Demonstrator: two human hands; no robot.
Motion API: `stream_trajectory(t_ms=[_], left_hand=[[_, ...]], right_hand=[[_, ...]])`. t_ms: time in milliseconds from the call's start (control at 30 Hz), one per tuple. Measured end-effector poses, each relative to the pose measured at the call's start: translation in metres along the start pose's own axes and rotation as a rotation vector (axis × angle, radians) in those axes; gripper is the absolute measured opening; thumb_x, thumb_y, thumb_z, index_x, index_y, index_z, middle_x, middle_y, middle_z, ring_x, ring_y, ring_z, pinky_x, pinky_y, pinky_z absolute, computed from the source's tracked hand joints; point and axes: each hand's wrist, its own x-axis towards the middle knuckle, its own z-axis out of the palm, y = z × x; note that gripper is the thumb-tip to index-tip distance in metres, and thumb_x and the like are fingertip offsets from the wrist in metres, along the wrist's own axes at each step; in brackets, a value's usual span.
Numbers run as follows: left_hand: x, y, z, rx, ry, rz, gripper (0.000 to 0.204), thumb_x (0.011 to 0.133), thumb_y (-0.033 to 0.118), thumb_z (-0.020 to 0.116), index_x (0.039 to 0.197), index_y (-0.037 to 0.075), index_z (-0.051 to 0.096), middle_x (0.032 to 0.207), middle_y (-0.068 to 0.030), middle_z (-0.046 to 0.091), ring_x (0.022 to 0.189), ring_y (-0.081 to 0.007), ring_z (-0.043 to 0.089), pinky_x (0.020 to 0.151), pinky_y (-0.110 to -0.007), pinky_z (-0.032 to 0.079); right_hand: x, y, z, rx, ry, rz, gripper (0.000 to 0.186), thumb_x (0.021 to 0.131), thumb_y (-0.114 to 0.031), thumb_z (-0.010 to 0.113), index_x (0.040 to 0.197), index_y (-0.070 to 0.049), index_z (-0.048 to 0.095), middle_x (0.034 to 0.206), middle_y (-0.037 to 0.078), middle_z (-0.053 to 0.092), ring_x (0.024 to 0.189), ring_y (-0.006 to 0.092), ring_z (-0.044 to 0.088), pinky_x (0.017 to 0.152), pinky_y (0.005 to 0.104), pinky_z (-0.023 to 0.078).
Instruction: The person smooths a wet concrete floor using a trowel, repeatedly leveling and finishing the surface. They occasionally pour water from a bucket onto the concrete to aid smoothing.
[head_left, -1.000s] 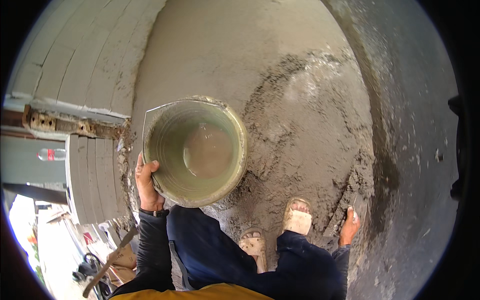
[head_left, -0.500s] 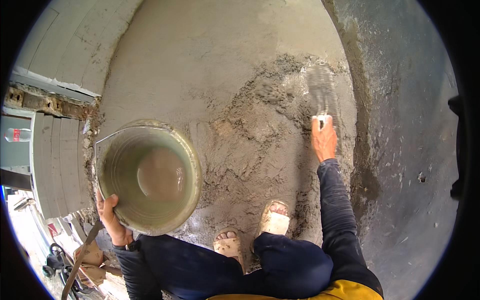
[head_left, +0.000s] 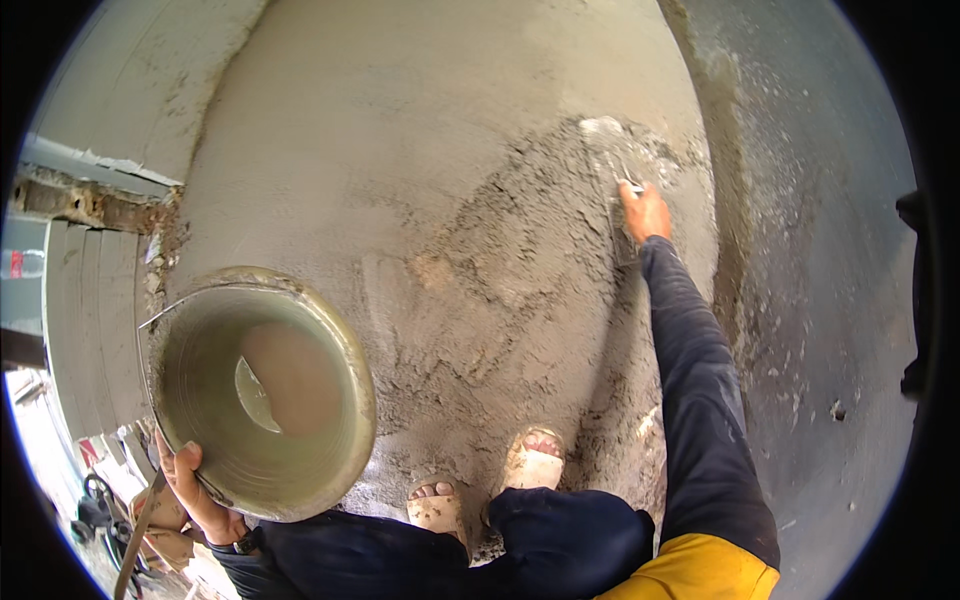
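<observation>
Bucket beside left hand, rim in its pinch; trowel beneath right hand, handle in grip

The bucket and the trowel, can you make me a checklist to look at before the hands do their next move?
1. Left hand gripping the bucket by its rim: ok.
2. Liquid staying inside the bucket: ok, it pools at the bottom.
3. Bucket's underside on the ground: cannot tell, it is hidden.
4. Right hand holding the trowel: ok.
5. Mortar smooth beside the trowel: not ok, it is rough and lumpy.
6. Sandals apart from the bucket: ok.
</observation>
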Motion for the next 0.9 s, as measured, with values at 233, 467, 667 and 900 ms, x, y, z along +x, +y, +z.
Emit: stream_trajectory(t_ms=[233, 467, 667, 900], left_hand=[[0.002, -0.002, 0.016, -0.021, 0.008, -0.041, 0.061, 0.085, 0.002, 0.057, 0.146, -0.003, 0.049, 0.125, -0.0123, 0.066, 0.110, -0.0248, 0.064, 0.104, -0.037, 0.050], [0.044, -0.032, 0.023, 0.118, -0.089, 0.037, 0.051, 0.088, 0.005, 0.062, 0.138, -0.002, 0.055, 0.121, -0.0114, 0.068, 0.108, -0.0230, 0.065, 0.096, -0.036, 0.052], [0.060, -0.042, 0.030, 0.221, -0.282, -0.046, 0.057, 0.091, 0.013, 0.066, 0.145, -0.002, 0.053, 0.134, -0.0160, 0.063, 0.119, -0.0278, 0.063, 0.103, -0.041, 0.051], [0.066, -0.041, 0.031, 0.315, -0.401, -0.060, 0.049, 0.093, 0.017, 0.066, 0.138, 0.001, 0.058, 0.131, -0.0119, 0.065, 0.120, -0.0253, 0.062, 0.106, -0.041, 0.048]], right_hand=[[-0.062, -0.118, 0.014, 0.556, -0.655, 0.160, 0.052, 0.098, -0.049, 0.059, 0.099, 0.001, 0.076, 0.088, 0.015, 0.074, 0.079, 0.0252, 0.071, 0.075, 0.0411, 0.056], [-0.211, -0.081, -0.011, 0.398, -0.561, -0.099, 0.058, 0.091, -0.054, 0.062, 0.105, 0.002, 0.070, 0.093, 0.025, 0.074, 0.088, 0.0410, 0.072, 0.081, 0.0498, 0.054], [-0.490, 0.113, -0.166, 0.376, -0.104, 0.573, 0.040, 0.096, -0.043, 0.070, 0.099, -0.004, 0.067, 0.082, 0.017, 0.070, 0.072, 0.0294, 0.067, 0.068, 0.0434, 0.051], [-0.802, 0.117, -0.225, -0.225, -0.032, 1.447, 0.076, 0.095, -0.065, 0.058, 0.119, 0.006, 0.071, 0.109, 0.034, 0.072, 0.103, 0.0470, 0.071, 0.091, 0.0520, 0.053]])
